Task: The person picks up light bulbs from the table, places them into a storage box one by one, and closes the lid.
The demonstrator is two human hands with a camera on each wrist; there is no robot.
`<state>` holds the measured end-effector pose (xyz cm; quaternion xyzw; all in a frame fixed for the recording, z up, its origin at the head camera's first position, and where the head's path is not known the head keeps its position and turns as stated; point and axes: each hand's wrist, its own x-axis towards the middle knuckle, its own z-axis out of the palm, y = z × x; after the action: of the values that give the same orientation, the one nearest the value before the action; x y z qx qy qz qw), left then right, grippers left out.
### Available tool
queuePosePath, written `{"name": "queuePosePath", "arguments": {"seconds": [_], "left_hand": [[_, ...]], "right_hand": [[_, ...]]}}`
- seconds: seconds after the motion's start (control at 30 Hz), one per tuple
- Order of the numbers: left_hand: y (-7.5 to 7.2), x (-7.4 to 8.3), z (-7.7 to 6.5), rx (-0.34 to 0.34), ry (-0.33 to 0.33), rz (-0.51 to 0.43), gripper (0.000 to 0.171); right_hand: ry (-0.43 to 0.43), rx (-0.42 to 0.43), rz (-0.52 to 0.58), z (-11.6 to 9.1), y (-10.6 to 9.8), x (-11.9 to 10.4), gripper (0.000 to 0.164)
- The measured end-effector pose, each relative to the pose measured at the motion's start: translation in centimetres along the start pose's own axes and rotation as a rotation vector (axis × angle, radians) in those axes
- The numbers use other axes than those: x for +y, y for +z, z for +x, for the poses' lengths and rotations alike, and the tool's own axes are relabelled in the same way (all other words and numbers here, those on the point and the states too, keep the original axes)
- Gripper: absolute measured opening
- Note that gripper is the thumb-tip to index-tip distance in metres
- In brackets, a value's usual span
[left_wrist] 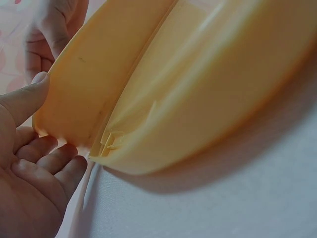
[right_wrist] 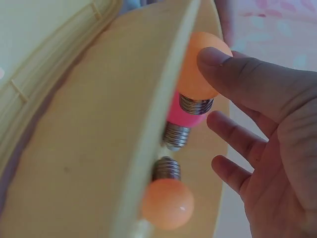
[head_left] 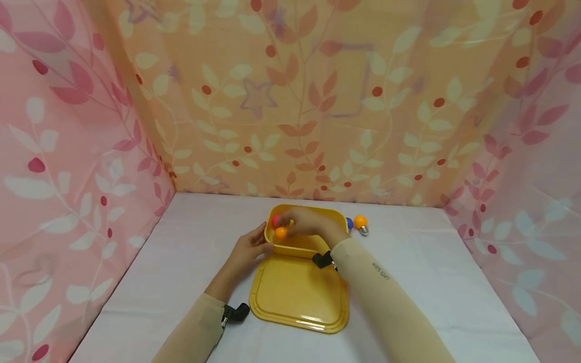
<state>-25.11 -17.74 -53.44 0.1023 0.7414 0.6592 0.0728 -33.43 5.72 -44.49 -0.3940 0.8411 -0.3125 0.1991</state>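
My left hand holds the left end of a yellow plastic box; in the left wrist view its thumb is at the rim and its fingers lie against the corner. Inside the box, my right hand pinches an orange light bulb by its round globe, the metal screw base pointing down in the right wrist view. A pink bulb sits behind it, partly hidden. Another orange bulb lies in the box near the hand.
Right in front of the box lies its yellow lid on the white table. Just beyond the box's right end are a blue object, mostly hidden, and an orange bulb. Patterned cloth hangs at the back and both sides.
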Motion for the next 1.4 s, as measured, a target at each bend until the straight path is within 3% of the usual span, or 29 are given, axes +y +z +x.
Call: {"name": "queuePosePath", "arguments": {"seconds": [0.2, 0.47, 0.7, 0.83, 0.93, 1.1, 1.4], "left_hand": [[0.2, -0.1, -0.1, -0.008, -0.01, 0.017, 0.076], [-0.1, 0.1, 0.1, 0.002, 0.003, 0.032, 0.08], [-0.1, 0.2, 0.1, 0.016, 0.0, 0.027, 0.078], [-0.1, 0.2, 0.2, 0.001, 0.007, 0.01, 0.078], [-0.1, 0.2, 0.2, -0.003, 0.0, 0.021, 0.078], [-0.1, 0.5, 0.1, 0.025, -0.023, 0.043, 0.077], [0.1, 0.3, 0.0, 0.025, -0.008, 0.048, 0.077]], "right_hand": [[0.001, 0.001, 0.0, 0.0, 1.0, 0.4, 0.032], [-0.022, -0.013, 0.05, 0.6, 0.7, 0.3, 0.032], [-0.066, 0.063, -0.075, 0.0, -0.3, -0.6, 0.032], [-0.098, 0.133, -0.207, -1.2, -1.1, -1.4, 0.031], [-0.09, 0.174, -0.246, -2.4, -1.7, -2.3, 0.032], [-0.072, 0.216, -0.276, -4.2, -2.3, -3.4, 0.031], [-0.073, 0.29, -0.266, -7.2, -2.2, -4.4, 0.033]]}}
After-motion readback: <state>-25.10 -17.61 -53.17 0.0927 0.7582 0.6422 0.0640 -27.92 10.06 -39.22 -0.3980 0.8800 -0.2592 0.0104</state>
